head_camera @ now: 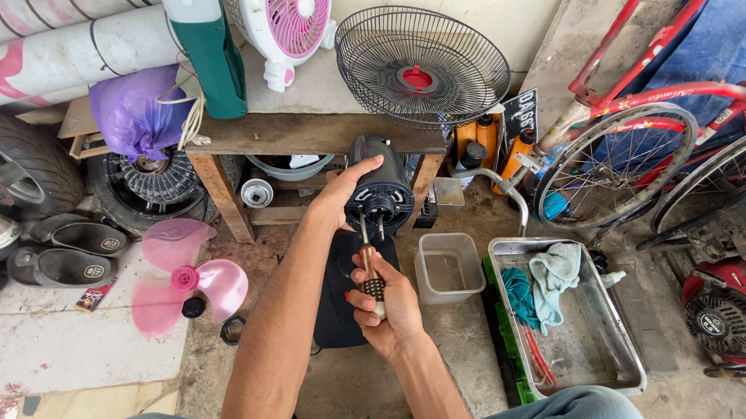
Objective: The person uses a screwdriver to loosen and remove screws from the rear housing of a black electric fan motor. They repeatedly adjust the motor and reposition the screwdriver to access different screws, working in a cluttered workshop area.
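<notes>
Above the black fan base [352, 294], my left hand [341, 195] clasps the fan motor [381, 184] around its housing; my right hand [382, 301] is clenched on the screwdriver [369, 265], tip at the motor's face. It looks dense and rigid, best gripped by the casing.

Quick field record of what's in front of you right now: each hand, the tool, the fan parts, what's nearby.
left hand: grips the black fan motor housing, steadying it
right hand: closed around a screwdriver, tip at the motor's rear face
fan blade: pink, lying on the floor to the left
fan guard: black wire, on the wooden bench
clear tub: right of the motor, looks empty
metal tray: holds rags and small tools
</notes>
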